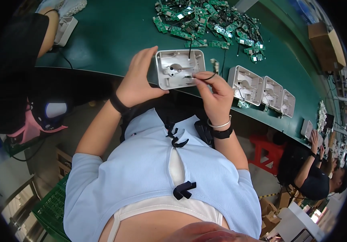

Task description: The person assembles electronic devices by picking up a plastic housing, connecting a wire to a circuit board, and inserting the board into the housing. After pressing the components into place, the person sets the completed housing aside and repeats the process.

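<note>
left hand [138, 80] grips the grey rectangular plastic housing [180, 67] by its edge; right hand [215, 94] pinches a thin black wire [206, 76] against it.

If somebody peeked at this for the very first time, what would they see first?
Right in the middle, the left hand holds up a pale grey plastic shell while the right hand pinches a thin black wire at its edge. Behind them, at the top of the green table, lies a big jumbled heap of green circuit boards. To the right, three more grey shells sit in a row.
</note>
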Demonstrator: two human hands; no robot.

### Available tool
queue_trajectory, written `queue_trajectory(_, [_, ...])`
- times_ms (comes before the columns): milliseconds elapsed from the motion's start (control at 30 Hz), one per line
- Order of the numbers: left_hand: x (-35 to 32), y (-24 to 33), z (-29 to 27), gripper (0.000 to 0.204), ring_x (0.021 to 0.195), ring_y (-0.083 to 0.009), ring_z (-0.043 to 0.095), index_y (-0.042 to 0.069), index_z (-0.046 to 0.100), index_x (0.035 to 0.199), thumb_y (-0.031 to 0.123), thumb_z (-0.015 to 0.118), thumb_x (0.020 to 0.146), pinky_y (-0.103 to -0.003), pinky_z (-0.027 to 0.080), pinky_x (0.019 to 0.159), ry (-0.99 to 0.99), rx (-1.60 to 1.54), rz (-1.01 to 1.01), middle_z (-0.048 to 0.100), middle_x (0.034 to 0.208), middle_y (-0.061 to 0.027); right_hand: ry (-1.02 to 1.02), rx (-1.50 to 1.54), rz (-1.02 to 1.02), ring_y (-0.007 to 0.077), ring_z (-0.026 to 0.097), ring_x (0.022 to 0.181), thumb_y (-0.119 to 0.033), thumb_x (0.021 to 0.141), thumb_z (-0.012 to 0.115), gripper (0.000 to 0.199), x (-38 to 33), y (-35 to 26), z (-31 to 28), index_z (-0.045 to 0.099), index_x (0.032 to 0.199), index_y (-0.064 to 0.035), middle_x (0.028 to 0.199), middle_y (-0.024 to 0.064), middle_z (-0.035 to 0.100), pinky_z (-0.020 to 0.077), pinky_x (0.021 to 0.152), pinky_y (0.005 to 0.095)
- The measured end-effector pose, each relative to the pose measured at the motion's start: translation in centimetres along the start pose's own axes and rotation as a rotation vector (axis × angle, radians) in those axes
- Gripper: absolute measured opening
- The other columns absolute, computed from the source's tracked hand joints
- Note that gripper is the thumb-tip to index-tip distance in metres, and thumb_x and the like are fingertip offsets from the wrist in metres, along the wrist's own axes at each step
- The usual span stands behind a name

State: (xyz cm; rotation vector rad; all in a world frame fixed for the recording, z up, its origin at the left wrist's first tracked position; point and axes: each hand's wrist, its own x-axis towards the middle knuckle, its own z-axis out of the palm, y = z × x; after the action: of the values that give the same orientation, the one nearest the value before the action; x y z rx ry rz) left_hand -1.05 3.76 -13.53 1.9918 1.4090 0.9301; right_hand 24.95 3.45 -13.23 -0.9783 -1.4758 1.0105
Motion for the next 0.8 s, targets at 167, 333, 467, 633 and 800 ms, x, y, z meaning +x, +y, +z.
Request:
queue_trajectory(167, [-0.5,1.8,0.8,0.107,0.143,-0.0428,0.046,0.006,0.042,0.157,0.022,0.095,0.066,-0.050,0.035,0.122,0.014,-0.016,0.058,0.046,0.156,-0.0221,-0.050,-0.314,-0.277,0.0256,0.075,0.095,0.009,0.089,0.075,0.016,0.4,0.4,0.9,0.076,0.103,0.0023,0.101,0.0121,0.078,0.0575,0.085,0.0340])
queue_trajectory(333, [-0.7,2.3,1.3,0.107,0.142,-0.0421,0.047,0.006,0.042,0.157,0.020,0.094,0.065,-0.049,0.037,0.121,0.030,-0.080,0.099,0.045,0.154,-0.0208,-0.054,-0.406,-0.362,0.0295,0.074,0.094,0.008,0.085,0.076,0.019,0.7,0.3,1.2,0.076,0.102,-0.0008,0.099,0.0113,0.078,0.0572,0.084,0.0373])
queue_trajectory(467, [-0.8,2.8,1.1,0.106,0.142,-0.0419,0.047,0.007,0.042,0.157,0.017,0.094,0.065,-0.047,0.039,0.120,0.031,-0.130,0.104,0.044,0.153,-0.0207,-0.141,-0.520,-0.472,0.0319,0.074,0.094,0.008,0.081,0.076,0.023,1.0,-0.4,0.6,0.076,0.101,-0.0019,0.098,0.0108,0.077,0.0578,0.084,0.0388])
queue_trajectory(633, [-0.8,3.9,1.3,0.105,0.142,-0.0409,0.047,0.007,0.041,0.158,0.011,0.092,0.066,-0.046,0.043,0.118,0.044,-0.155,0.128,0.043,0.154,-0.0206,-0.189,-0.619,-0.547,0.0325,0.074,0.093,0.008,0.077,0.076,0.026,0.7,-1.4,0.7,0.075,0.101,-0.0023,0.100,0.0102,0.077,0.0581,0.084,0.0398])
queue_trajectory(800, [-1.0,4.2,2.0,0.105,0.142,-0.0405,0.047,0.007,0.039,0.158,0.009,0.091,0.067,-0.046,0.044,0.117,0.066,-0.199,0.124,0.040,0.155,-0.0205,-0.240,-0.400,-0.402,0.0318,0.074,0.095,0.008,0.080,0.074,0.024,0.6,-1.0,1.2,0.075,0.102,-0.0015,0.101,0.0114,0.077,0.0582,0.083,0.0386])
